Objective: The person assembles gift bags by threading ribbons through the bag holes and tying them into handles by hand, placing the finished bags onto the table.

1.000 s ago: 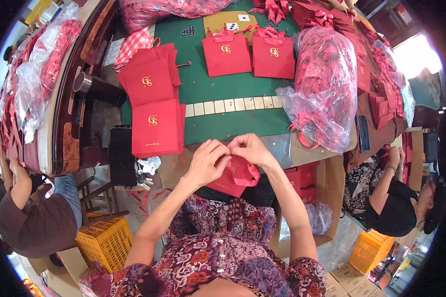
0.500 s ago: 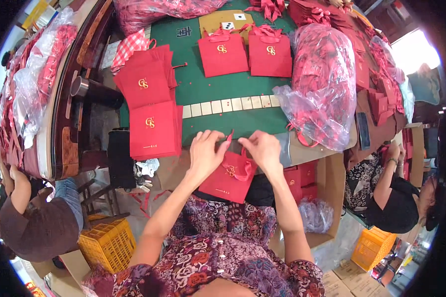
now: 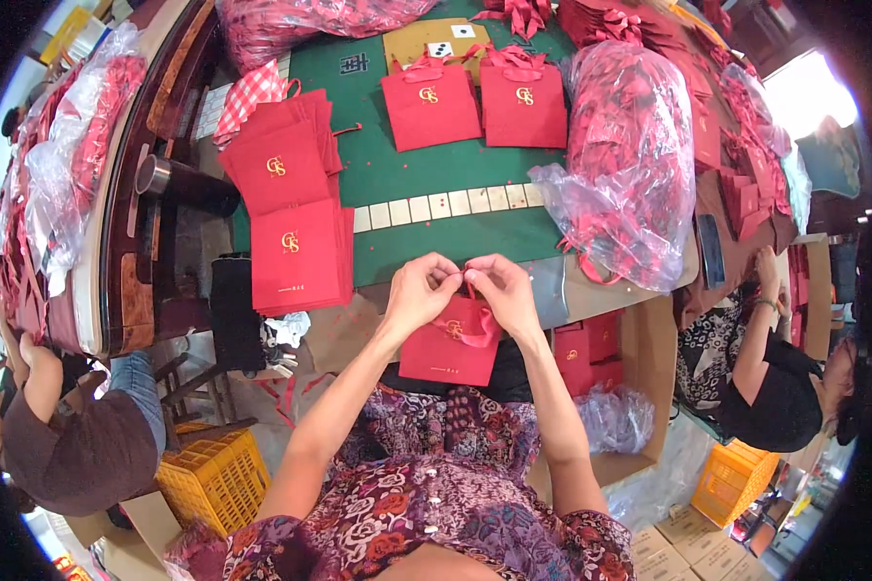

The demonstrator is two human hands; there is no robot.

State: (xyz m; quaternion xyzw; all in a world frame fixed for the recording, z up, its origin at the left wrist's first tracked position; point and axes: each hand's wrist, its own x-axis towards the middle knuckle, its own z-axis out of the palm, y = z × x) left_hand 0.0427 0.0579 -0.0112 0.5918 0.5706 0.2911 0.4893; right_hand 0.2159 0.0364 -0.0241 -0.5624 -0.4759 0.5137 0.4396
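A small red gift bag [image 3: 446, 358] with a gold emblem hangs in front of my lap, below the table edge. At its top, my left hand [image 3: 424, 292] and my right hand [image 3: 501, 292] meet with their fingertips pinched on its red ribbon [image 3: 480, 339]. Part of that ribbon loops down over the bag's front. My fingers hide the pinched ends. Left of my hands lies a stack of red gift bags [image 3: 302, 257] without visible bows. Two gift bags with ribbon handles, a left one [image 3: 433, 108] and a right one [image 3: 524, 108], lie farther back.
A clear plastic sack of red ribbons [image 3: 630, 165] lies at the table's right. Beside it is a dark phone [image 3: 711, 250]. A metal cup [image 3: 179, 182] sits left. An open cardboard box [image 3: 649, 387] stands below right, yellow crates [image 3: 213, 474] on the floor. Co-workers sit both sides.
My hands have come together over the bag, fingertips meeting at the ribbon. The bag has swung from tilted to nearly upright.
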